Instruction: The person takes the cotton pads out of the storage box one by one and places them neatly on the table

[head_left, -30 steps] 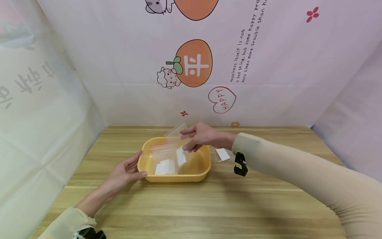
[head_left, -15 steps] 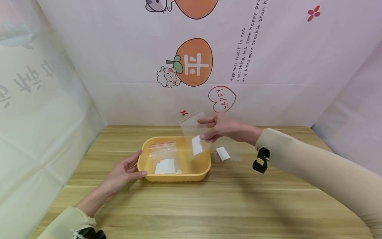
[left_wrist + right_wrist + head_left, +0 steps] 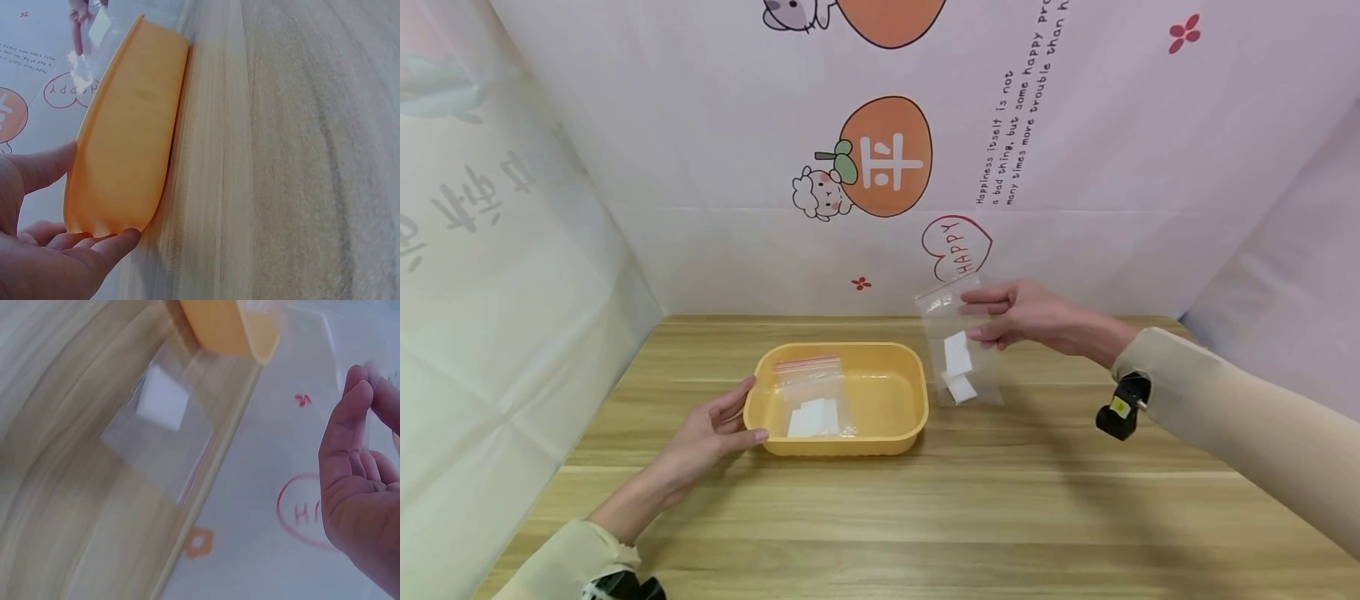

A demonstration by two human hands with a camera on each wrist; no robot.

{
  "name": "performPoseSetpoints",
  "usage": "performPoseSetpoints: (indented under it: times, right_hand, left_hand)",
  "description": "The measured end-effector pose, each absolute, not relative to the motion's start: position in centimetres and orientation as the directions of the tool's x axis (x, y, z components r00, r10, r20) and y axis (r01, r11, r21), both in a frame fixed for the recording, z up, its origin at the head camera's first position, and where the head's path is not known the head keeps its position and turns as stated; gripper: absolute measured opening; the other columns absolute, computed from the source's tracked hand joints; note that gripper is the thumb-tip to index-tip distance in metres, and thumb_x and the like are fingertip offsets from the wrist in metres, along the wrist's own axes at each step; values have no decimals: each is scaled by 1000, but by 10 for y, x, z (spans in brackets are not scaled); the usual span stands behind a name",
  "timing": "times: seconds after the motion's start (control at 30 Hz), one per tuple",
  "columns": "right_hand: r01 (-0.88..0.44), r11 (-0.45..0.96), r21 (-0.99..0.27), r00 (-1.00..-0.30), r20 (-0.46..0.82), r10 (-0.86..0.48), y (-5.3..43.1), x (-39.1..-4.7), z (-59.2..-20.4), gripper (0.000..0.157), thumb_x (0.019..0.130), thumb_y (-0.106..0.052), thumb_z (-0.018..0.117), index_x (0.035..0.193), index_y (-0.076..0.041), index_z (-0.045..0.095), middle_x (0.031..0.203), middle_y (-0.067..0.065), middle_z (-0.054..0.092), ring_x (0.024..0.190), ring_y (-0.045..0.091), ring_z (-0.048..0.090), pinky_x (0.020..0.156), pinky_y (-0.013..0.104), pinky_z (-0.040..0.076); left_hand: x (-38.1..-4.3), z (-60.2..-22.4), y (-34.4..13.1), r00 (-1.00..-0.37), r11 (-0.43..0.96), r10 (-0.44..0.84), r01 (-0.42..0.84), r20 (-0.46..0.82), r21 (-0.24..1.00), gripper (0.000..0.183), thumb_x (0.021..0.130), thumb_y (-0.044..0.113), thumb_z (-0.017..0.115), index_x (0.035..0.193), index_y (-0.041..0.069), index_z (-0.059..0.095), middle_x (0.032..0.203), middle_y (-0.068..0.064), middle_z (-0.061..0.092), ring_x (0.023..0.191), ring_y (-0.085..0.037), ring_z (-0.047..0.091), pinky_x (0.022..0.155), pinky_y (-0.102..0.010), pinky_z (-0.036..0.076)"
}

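Note:
A yellow plastic tray [image 3: 842, 448] sits on the table with several clear zip bags [image 3: 814, 417] holding white pieces in its left part. My left hand [image 3: 707, 437] grips the tray's left end, thumb at one edge and fingers round the corner, as the left wrist view shows on the tray wall [image 3: 128, 131]. To the right of the tray, my right hand [image 3: 1037, 318] pinches a zip bag [image 3: 957, 353] with a white piece inside, held up over the table. Under it, another zip bag [image 3: 156, 419] with a white piece lies flat on the wood.
The wooden table [image 3: 880, 525] ends at the back against a white printed cloth [image 3: 737, 250]. Cloth walls also stand at the left [image 3: 512, 292] and right. A black camera [image 3: 1122, 408] is strapped to the right wrist.
My right hand has lifted the zip bag out of the tray and carried it right, over the bag lying on the table. My left hand stays at the tray's end.

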State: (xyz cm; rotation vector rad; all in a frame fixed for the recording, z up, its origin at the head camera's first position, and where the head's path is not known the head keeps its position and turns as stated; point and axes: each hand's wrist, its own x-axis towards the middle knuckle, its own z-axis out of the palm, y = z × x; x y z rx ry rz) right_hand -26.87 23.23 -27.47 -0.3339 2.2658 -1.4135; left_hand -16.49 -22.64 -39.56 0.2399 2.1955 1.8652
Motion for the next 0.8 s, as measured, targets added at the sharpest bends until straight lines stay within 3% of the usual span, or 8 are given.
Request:
performPoseSetpoints:
  times: [0.17, 0.27, 0.4, 0.47, 0.5, 0.6, 0.7, 0.8]
  right_hand:
    - [88, 425, -901, -866, -281, -415, 256, -271, -281, 81, 97, -5, 76, 164, 0, 31, 163, 24, 40, 88, 16, 71, 75, 29, 60]
    - [128, 407, -904, -866, -302, -399, 268, -273, -288, 80, 98, -4, 74, 164, 0, 30, 165, 23, 37, 86, 15, 71, 73, 27, 60]
    - [162, 406, -899, -871, -323, -369, 281, -278, -299, 79, 98, -3, 74, 164, 0, 32, 139, 23, 63, 84, 15, 71, 71, 26, 59]
    - [175, 412, -894, -873, -334, -355, 285, -280, -305, 79, 97, -4, 75, 163, 1, 33, 121, 21, 68, 83, 15, 71, 71, 26, 59]
    - [179, 414, -892, -874, -338, -350, 287, -281, -308, 79, 97, -4, 75, 164, 1, 32, 121, 20, 68, 84, 15, 70, 71, 26, 59]
    - [188, 408, -893, -873, -342, -346, 294, -283, -316, 80, 97, -3, 73, 164, 1, 30, 143, 25, 59, 85, 15, 71, 72, 26, 59]
    - [190, 394, -899, -873, -338, -351, 300, -286, -323, 80, 98, 0, 71, 165, 2, 27, 166, 22, 34, 88, 13, 71, 74, 26, 59]
    - [195, 388, -901, -872, -341, -351, 306, -289, -329, 79, 98, 1, 70, 165, 2, 27, 168, 23, 30, 89, 12, 71, 73, 25, 58]
  left_hand:
    - [-165, -396, -227, -954, 161, 289, -34, -80, 986, 92, 97, 6, 76, 167, -2, 16, 172, -23, 14, 153, -41, 26, 109, -26, 43]
    - [-165, -396, -227, -954, 157, 291, -33, -78, 987, 91, 97, 4, 75, 166, -2, 15, 172, -23, 14, 153, -41, 26, 109, -26, 43]
    - [-164, -396, -227, -954, 161, 287, -40, -85, 986, 91, 98, 4, 75, 166, -2, 15, 172, -23, 14, 153, -41, 26, 109, -27, 43]
    - [-164, -396, -227, -955, 164, 284, -43, -89, 985, 91, 98, 5, 75, 167, -1, 15, 172, -23, 14, 153, -41, 27, 109, -27, 44]
    - [-164, -396, -227, -955, 166, 284, -44, -91, 985, 91, 98, 5, 75, 167, -1, 15, 172, -23, 14, 153, -41, 26, 109, -27, 43]
    - [-164, -396, -227, -954, 166, 284, -44, -91, 985, 92, 98, 6, 75, 167, -1, 16, 172, -22, 14, 153, -41, 26, 109, -27, 43]
    - [-165, -396, -227, -955, 165, 283, -45, -91, 985, 92, 97, 6, 76, 167, -1, 16, 172, -21, 14, 153, -40, 26, 109, -26, 43]
    - [-166, -396, -227, -955, 164, 283, -45, -90, 986, 92, 97, 6, 76, 167, -1, 16, 172, -21, 14, 153, -40, 26, 108, -25, 43]
